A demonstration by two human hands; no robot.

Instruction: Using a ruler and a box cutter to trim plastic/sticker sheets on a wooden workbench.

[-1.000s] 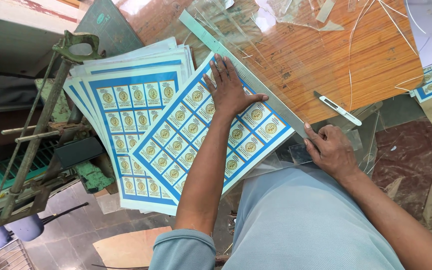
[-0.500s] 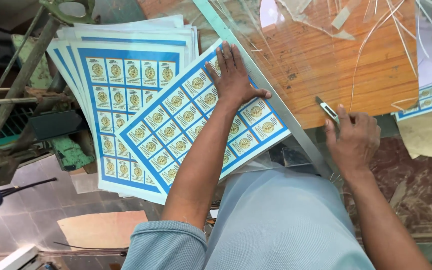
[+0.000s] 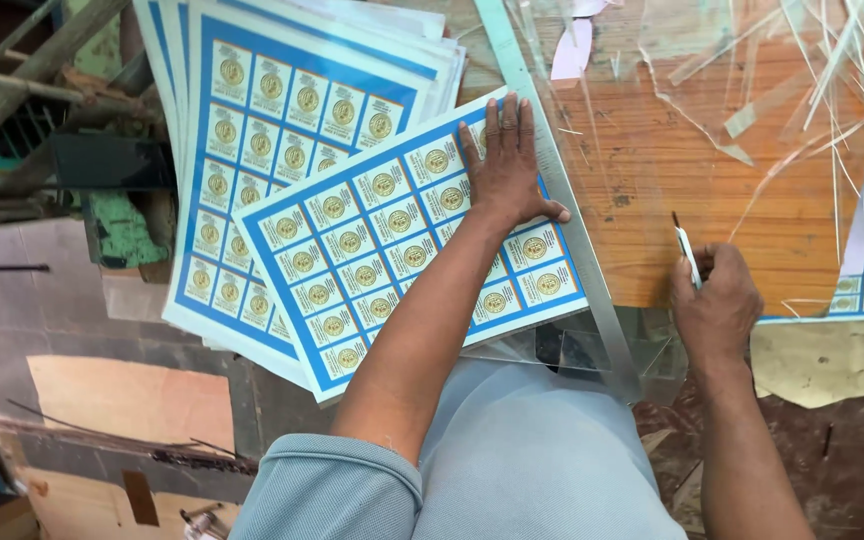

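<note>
You saw the scene under bright, even daylight, strongest at the upper right. Glare lay on the clear plastic film [image 3: 712, 110] over the wooden table [image 3: 752, 220], and its loose strips shone white. The left hand [image 3: 507, 165] cast only a soft shadow on the printed sheet [image 3: 352, 260]. The lower left floor stayed dimmer. Focus was sharp centrally; edges bowed slightly.

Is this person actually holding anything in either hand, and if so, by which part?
The right hand grips a small cutting knife by its handle, blade end pointing away. The left hand holds nothing; it presses flat on the top printed sheet beside the metal ruler.
</note>
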